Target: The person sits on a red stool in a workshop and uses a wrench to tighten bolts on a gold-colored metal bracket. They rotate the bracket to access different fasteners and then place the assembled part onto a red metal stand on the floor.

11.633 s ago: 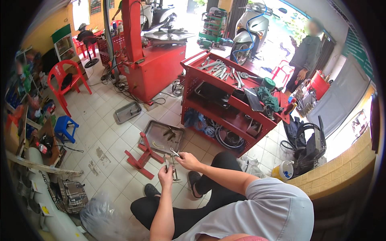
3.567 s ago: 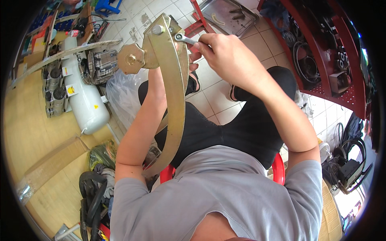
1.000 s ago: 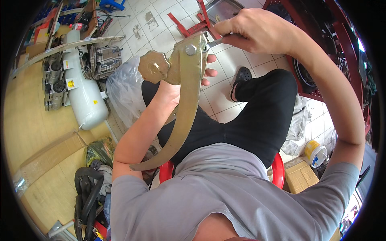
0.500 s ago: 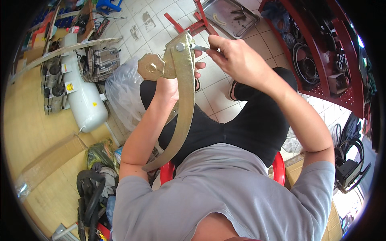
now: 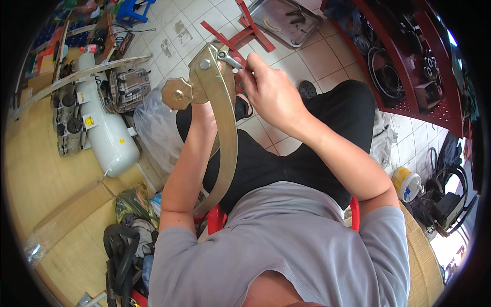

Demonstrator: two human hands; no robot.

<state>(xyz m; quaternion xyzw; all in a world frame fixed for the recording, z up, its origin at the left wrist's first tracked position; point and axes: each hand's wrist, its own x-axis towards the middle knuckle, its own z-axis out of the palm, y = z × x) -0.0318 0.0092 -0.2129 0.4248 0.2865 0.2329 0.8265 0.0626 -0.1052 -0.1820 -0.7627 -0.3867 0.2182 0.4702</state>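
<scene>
A curved, brass-coloured metal bracket (image 5: 227, 138) is raised in front of me, its blade-like arm sweeping down toward my lap. At its upper end are a round bolt head (image 5: 204, 64) and a scalloped metal knob (image 5: 177, 94) jutting left. My left hand (image 5: 204, 115) is behind the bracket and grips it from below; most of its fingers are hidden. A silver ring wrench (image 5: 232, 61) is pinched in my right hand (image 5: 271, 87). Its ring end lies at the bracket's upper right edge; whether it sits around a fastener I cannot tell.
A red metal stand (image 5: 245, 36) and a metal tray (image 5: 289, 20) with small parts are on the tiled floor ahead. Left are a white tank (image 5: 110, 146), a plaid bag (image 5: 130, 89) and a wooden board (image 5: 46, 179). Red shelving (image 5: 409, 61) and a white bucket (image 5: 406, 183) stand right.
The bracket, both hands and the wrench have shifted left in view, and the bracket is turned slightly. More of the wrench's ring end shows. The white bucket has come into view.
</scene>
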